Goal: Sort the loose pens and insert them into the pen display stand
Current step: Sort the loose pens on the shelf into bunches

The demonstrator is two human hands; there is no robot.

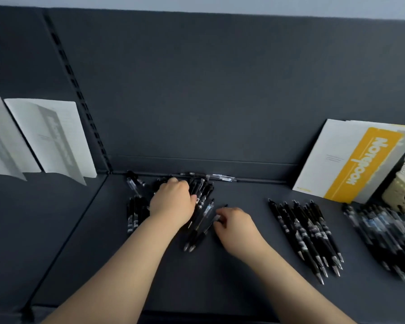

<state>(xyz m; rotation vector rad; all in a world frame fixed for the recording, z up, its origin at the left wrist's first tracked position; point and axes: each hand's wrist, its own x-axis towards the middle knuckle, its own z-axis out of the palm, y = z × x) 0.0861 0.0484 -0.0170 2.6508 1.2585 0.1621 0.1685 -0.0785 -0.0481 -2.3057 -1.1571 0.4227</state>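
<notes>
A loose heap of black pens (202, 192) lies on the dark shelf (220, 277) near its back wall. My left hand (172, 202) lies over the heap with its fingers curled down onto several pens. My right hand (235, 224) is just right of the heap and pinches one black pen (206, 226) at its fingertips. A sorted row of black pens (306, 235) lies side by side to the right. Further right lies another bunch of clear-bodied pens (384, 237). I cannot see a pen display stand for certain.
A yellow and white notebook (351, 162) leans on the back wall at the right, beside a cream plastic basket (402, 192). White booklets (54, 136) lean on the neighbouring shelf at the left. A slotted upright rail (80, 97) divides the two bays.
</notes>
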